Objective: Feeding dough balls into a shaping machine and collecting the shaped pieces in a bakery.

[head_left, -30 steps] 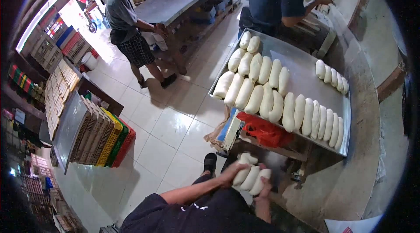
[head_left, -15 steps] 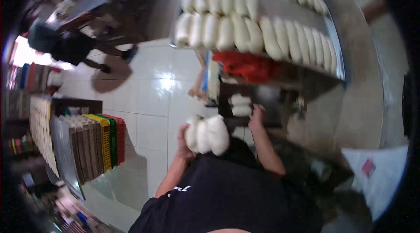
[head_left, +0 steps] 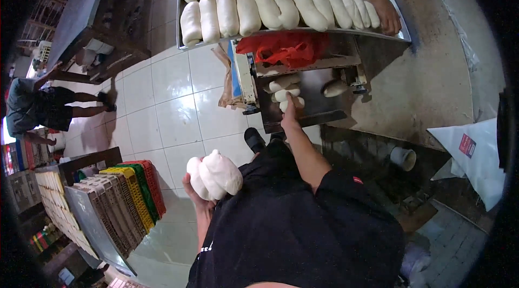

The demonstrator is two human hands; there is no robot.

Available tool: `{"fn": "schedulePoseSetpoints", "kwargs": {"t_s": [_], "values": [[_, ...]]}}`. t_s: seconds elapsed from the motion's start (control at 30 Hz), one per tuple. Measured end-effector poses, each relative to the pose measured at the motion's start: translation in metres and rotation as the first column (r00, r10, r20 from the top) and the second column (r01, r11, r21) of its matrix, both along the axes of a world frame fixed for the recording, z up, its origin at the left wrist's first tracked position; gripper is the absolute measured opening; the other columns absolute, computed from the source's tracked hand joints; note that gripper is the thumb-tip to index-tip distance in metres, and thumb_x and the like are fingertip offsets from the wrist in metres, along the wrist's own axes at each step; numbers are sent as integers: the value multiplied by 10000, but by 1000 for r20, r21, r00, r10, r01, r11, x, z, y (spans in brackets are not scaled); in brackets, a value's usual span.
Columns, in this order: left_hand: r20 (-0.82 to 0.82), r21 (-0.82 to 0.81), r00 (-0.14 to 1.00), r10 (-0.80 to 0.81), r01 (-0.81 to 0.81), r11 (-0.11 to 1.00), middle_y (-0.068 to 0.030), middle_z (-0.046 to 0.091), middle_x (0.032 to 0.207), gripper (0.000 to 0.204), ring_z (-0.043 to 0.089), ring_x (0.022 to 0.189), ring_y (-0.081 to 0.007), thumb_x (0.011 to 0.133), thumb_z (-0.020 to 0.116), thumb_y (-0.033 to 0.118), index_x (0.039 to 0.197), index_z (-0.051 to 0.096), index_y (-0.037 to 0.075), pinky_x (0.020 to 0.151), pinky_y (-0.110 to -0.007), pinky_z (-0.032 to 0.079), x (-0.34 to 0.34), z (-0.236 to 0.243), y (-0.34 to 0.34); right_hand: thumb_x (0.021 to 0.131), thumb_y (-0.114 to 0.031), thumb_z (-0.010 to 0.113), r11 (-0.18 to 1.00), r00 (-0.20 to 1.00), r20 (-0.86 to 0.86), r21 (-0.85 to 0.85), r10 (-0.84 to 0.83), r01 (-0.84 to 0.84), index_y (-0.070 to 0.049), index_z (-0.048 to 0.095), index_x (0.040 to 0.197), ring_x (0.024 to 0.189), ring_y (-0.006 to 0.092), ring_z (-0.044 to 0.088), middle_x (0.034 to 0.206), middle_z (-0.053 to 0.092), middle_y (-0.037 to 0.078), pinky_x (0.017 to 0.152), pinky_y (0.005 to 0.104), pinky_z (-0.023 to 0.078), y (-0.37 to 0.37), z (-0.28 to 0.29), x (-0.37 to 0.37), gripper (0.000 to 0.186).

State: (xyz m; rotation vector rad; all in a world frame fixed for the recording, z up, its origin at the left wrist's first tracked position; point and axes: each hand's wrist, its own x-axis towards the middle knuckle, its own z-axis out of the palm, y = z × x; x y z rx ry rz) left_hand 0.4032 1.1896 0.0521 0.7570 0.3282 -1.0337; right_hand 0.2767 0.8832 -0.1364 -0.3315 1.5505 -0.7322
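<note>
Several pale dough rolls rest bunched together in my left hand, held low on the left beside my body. My right hand reaches forward, its fingers closed around the nearest of a few dough rolls lying on a dark board. Part of that roll is hidden by the fingers. Apart from these, to the right, a single dough roll lies on the same dark surface.
Ahead stands a metal tray with rows of dough rolls; another person's hand touches its right end. Red plastic hangs below it. Coloured crates stand at left. Another person is at far left.
My right hand has moved forward onto the dough on the board. My left hand, with its dough, is lower and farther left. Another person's arm now reaches over the tray.
</note>
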Motion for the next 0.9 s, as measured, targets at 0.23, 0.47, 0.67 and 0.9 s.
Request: {"fn": "schedulePoseSetpoints", "kwargs": {"t_s": [0.23,0.47,0.67,0.9], "values": [[-33,-53,998,-57,56,997,-144,543,1170,638,548,1065,-297,776,561,515,1190,475,38,911,-425,461,-7,3,-18,752,-500,697,964,951,-302,-265,-70,-13,-11,400,1285,1085,319,495,1244,478,187,913,455,413,-7,-66,27,782],[-96,-189,977,-190,170,967,-134,534,1210,636,521,1121,-306,798,550,495,1233,461,40,957,-459,434,-5,-5,-49,762,-267,670,993,941,338,-115,29,11,-181,539,1110,929,210,537,1042,553,47,695,374,454,-10,-42,-63,382],[-72,-51,927,-368,365,930,-145,581,1098,570,581,1016,-299,792,528,440,1204,480,49,887,-414,480,-6,10,-130,746,-289,682,975,862,460,-152,213,-160,-77,497,1212,1012,245,538,1108,544,58,846,423,469,23,102,-151,544],[205,-53,818,-537,557,829,-140,586,1086,592,597,968,-310,758,547,415,1224,483,56,846,-437,490,-50,113,-319,653,-259,726,596,820,110,-741,562,-309,-74,432,1281,1067,199,495,1163,507,60,939,350,406,-100,281,-140,718]]}}
